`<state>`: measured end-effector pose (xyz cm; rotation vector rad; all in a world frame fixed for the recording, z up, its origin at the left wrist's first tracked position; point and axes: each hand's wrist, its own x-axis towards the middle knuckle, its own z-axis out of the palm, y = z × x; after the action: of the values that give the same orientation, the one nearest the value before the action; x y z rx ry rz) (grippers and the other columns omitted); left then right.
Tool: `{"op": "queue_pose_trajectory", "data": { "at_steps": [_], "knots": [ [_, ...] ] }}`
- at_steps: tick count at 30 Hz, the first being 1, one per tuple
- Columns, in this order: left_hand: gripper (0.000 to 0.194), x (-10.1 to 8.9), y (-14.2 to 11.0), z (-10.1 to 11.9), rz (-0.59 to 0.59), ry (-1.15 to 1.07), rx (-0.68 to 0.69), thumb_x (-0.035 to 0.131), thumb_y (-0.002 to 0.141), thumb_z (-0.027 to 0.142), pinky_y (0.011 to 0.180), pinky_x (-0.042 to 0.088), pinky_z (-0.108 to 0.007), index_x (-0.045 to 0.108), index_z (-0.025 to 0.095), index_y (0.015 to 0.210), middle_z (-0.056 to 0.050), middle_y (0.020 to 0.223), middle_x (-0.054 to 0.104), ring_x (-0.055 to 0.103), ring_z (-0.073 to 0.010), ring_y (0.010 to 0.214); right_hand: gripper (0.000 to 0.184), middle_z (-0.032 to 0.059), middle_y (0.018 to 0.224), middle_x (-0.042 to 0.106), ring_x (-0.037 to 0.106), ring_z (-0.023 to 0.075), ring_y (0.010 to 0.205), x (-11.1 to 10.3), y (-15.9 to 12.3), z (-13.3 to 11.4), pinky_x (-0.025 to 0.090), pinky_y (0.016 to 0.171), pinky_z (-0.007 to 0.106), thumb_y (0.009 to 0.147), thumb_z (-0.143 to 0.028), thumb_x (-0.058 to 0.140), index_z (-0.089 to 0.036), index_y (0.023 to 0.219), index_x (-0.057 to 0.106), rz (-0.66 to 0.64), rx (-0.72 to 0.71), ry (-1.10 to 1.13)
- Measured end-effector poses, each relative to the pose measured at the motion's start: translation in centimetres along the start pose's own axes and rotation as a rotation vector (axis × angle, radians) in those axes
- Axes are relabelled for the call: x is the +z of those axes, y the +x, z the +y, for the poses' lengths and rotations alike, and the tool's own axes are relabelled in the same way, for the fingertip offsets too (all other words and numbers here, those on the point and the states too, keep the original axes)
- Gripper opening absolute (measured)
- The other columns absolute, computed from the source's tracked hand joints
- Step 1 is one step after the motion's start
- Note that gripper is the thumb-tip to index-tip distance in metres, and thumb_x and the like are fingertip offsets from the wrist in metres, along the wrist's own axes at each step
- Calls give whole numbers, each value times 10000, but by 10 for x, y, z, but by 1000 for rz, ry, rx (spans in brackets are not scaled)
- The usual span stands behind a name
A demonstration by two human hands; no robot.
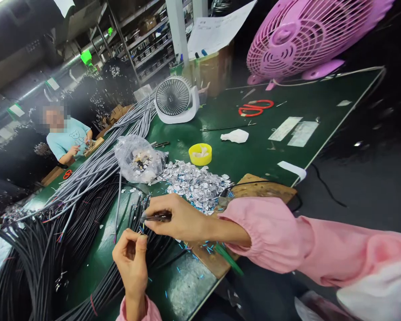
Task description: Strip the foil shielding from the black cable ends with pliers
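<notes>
My left hand (pixel 132 261) is low in the middle, fingers pinched round the stripped end of a thin cable (pixel 141 232) with coloured wires. Just above it, my right hand (pixel 177 217) is closed on a small dark tool (pixel 157 217) whose tip points left at that cable end. Both wrists wear pink sleeves. Under the hands lie bundles of black cables (pixel 36 263) on the green table (pixel 260 151). A pile of silver foil scraps (pixel 195 182) lies just behind my right hand.
Grey cables (pixel 96 167) run back left. A plastic bag of small parts (pixel 139 161), a yellow cup (pixel 200 154), a white desk fan (pixel 174 99), red scissors (pixel 254 108) and a pink fan (pixel 307 35) stand on the table. Another person (pixel 68 138) sits at the far left. A wooden board (pixel 263 189) lies under my right arm.
</notes>
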<state>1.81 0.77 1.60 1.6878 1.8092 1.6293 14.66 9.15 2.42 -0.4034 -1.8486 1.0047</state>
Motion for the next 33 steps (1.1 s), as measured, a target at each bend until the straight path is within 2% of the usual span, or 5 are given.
{"op": "queue_pose_trajectory", "data": {
  "at_steps": [8,12,18,25,33],
  "knots": [
    [305,-3,1,1,-28,19,-70,540,759,338,388,338,-191,524,174,502,30,439,477,430,-90,404,70,-10,587,568,446,61,506,2,-3,6,355,484,176,685,-99,587,-114,702,653,64,-157,-56],
    [339,-1,2,5,-32,1,-110,549,755,400,374,336,-192,542,170,506,25,432,475,424,-90,393,105,13,604,568,467,75,520,3,-5,8,349,460,182,753,-122,530,-98,738,631,104,-374,-181],
    [284,-1,1,1,-4,12,-168,550,749,380,365,319,-191,605,146,598,15,474,522,418,-91,397,223,13,595,559,454,76,479,3,-12,8,304,420,203,829,-107,398,-107,763,611,-61,-637,-366],
    [238,-2,0,2,83,45,-71,575,748,337,445,392,-192,558,161,590,23,512,519,483,-103,466,96,-6,573,553,437,68,486,4,-8,-3,337,470,192,756,-145,559,-132,700,636,113,-164,-161],
    [201,-3,-4,1,27,130,45,548,782,276,472,388,-188,534,172,611,27,532,511,478,-100,487,157,-29,513,513,395,52,469,2,-2,-3,324,467,175,721,-203,590,-110,610,650,-6,196,48]
  ]
}}
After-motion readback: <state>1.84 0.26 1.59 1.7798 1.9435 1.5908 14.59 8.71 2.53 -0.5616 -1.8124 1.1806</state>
